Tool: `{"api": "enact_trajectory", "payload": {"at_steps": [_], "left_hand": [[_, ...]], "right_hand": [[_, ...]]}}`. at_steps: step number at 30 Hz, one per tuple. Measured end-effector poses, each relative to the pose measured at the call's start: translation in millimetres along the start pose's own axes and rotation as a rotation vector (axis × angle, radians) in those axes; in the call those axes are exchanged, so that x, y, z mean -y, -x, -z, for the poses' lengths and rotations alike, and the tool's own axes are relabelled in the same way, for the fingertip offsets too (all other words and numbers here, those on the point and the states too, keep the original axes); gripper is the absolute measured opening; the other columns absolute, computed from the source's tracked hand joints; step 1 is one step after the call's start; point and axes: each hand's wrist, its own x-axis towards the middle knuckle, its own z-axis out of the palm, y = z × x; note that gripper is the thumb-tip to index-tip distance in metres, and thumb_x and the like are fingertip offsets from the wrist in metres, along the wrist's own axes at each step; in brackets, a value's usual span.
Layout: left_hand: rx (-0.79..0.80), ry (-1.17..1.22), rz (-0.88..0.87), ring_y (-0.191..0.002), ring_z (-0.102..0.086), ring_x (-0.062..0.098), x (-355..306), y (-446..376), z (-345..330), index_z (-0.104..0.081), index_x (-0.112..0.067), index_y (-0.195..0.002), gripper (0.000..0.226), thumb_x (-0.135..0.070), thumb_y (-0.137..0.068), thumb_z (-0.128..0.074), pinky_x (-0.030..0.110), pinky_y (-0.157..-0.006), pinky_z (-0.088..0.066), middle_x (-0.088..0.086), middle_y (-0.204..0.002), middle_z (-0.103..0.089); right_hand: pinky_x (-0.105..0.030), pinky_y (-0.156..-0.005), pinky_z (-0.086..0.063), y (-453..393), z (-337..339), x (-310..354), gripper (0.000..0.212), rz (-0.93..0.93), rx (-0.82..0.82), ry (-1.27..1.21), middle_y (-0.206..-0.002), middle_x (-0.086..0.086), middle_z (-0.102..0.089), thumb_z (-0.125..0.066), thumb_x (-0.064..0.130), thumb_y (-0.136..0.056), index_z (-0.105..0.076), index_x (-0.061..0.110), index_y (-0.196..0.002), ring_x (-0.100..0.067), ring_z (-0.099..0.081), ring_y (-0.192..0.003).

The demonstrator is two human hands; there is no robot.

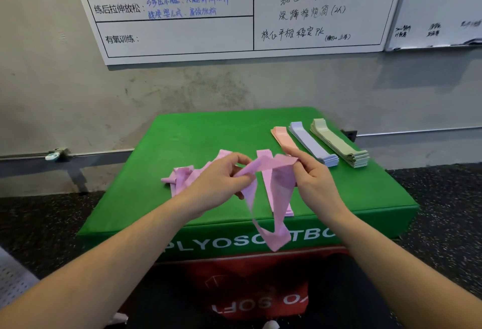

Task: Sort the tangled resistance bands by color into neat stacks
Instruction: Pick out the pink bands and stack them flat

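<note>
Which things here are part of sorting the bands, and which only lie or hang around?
Part of the job:
- pink band, held by left hand and right hand
- tangled pink bands
- flat pink stack
- salmon stack
- lavender stack
- green stack
- green box

Just around:
- whiteboard
- red box

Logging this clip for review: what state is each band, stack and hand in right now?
Pink band in hands: lifted, stretched between both hands, loop hanging down twisted.
Left hand: pinching the band's left end.
Right hand: pinching its right end.
Pink heap: still tangled on the green box.
Flat pink stack: lying straight beneath the held band.
Peach stack: neat.
Lavender stack: neat.
Light green stack: neat.
</note>
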Motion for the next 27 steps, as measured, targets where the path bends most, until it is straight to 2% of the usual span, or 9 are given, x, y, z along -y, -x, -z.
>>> {"api": "enact_trajectory", "payload": {"at_steps": [3,4,8,11,13,17,20,24,27], "left_hand": [[0.151,-0.006,0.039,-0.080,-0.064,0.010,1.1,4.1,2.3,-0.064,-0.023,-0.117,0.022,-0.018,-0.096,-0.066,0.021,-0.077,-0.054,0.008,-0.096,-0.073],[0.174,0.023,0.065,-0.081,-0.064,0.012,3.2,4.5,3.0,-0.063,-0.023,-0.120,0.025,-0.017,-0.096,-0.066,0.025,-0.077,-0.055,0.007,-0.097,-0.073],[0.146,0.050,0.155,-0.084,-0.058,0.015,10.5,4.7,4.5,-0.068,-0.019,-0.114,0.021,-0.030,-0.096,-0.064,0.028,-0.078,-0.048,0.005,-0.098,-0.070],[0.056,0.254,0.225,-0.102,-0.062,0.017,13.3,3.6,4.3,-0.067,-0.015,-0.105,0.019,-0.031,-0.098,-0.059,0.034,-0.099,-0.044,0.000,-0.104,-0.071],[0.003,0.469,0.258,-0.110,-0.062,0.020,14.4,1.9,4.6,-0.066,-0.014,-0.108,0.019,-0.027,-0.099,-0.055,0.037,-0.104,-0.045,0.006,-0.113,-0.069],[-0.042,0.732,0.299,-0.072,-0.056,0.014,22.6,-0.7,8.5,-0.063,-0.008,-0.103,0.020,-0.025,-0.098,-0.054,0.031,-0.079,-0.045,0.002,-0.080,-0.063],[-0.014,0.715,0.329,-0.052,-0.037,0.011,32.2,-2.2,8.8,-0.053,-0.011,-0.091,0.019,-0.029,-0.092,-0.059,0.023,-0.059,-0.034,-0.004,-0.062,-0.043],[-0.038,0.590,0.349,-0.048,-0.034,0.009,35.6,-3.5,1.9,-0.053,-0.006,-0.101,0.029,-0.035,-0.099,-0.055,0.017,-0.045,-0.031,-0.006,-0.058,-0.044],[-0.061,0.309,0.339,-0.048,-0.037,0.007,40.6,-5.6,-2.9,-0.059,-0.012,-0.108,0.030,-0.040,-0.096,-0.059,0.018,-0.043,-0.032,-0.002,-0.069,-0.053]], "right_hand": [[-0.031,-0.062,-0.053,2.4,4.0,2.9,0.023,0.001,-0.017,-0.048,-0.087,0.002,-0.067,-0.045,0.011,-0.105,-0.054,0.030,-0.114,-0.018,-0.060,-0.071],[-0.026,-0.059,-0.051,2.0,6.0,4.7,0.017,-0.019,-0.014,-0.061,-0.084,-0.002,-0.066,-0.045,0.011,-0.105,-0.051,0.027,-0.110,-0.014,-0.061,-0.070],[-0.025,-0.068,-0.055,-3.8,11.8,12.4,0.004,-0.192,0.115,-0.067,-0.098,-0.010,-0.068,-0.053,0.017,-0.102,-0.057,0.015,-0.101,-0.020,-0.067,-0.085],[-0.027,-0.065,-0.051,-4.7,14.4,13.0,0.009,-0.284,0.193,-0.215,-0.090,-0.004,-0.070,-0.064,0.019,-0.095,-0.070,0.013,-0.097,-0.016,-0.060,-0.077],[-0.023,-0.058,-0.047,-5.3,16.9,13.4,0.010,-0.315,0.204,-0.322,-0.084,-0.001,-0.070,-0.066,0.020,-0.093,-0.075,0.021,-0.097,-0.010,-0.058,-0.069],[-0.018,-0.052,-0.046,-7.4,20.6,16.3,0.021,-0.388,0.223,-0.577,-0.076,0.001,-0.065,-0.057,0.010,-0.097,-0.072,0.020,-0.108,-0.006,-0.056,-0.060],[-0.023,-0.062,-0.048,-6.1,23.4,21.9,0.032,-0.400,0.354,-0.537,-0.080,0.001,-0.063,-0.043,0.003,-0.100,-0.071,0.012,-0.113,-0.007,-0.055,-0.065],[-0.028,-0.068,-0.055,-5.7,28.4,31.8,0.042,-0.377,0.505,-0.553,-0.083,-0.003,-0.065,-0.042,-0.010,-0.090,-0.066,0.006,-0.120,-0.011,-0.061,-0.073],[-0.025,-0.073,-0.058,-5.6,26.3,39.8,0.039,-0.321,0.529,-0.471,-0.091,-0.007,-0.071,-0.046,-0.017,-0.092,-0.068,0.002,-0.117,-0.013,-0.067,-0.079]]}}
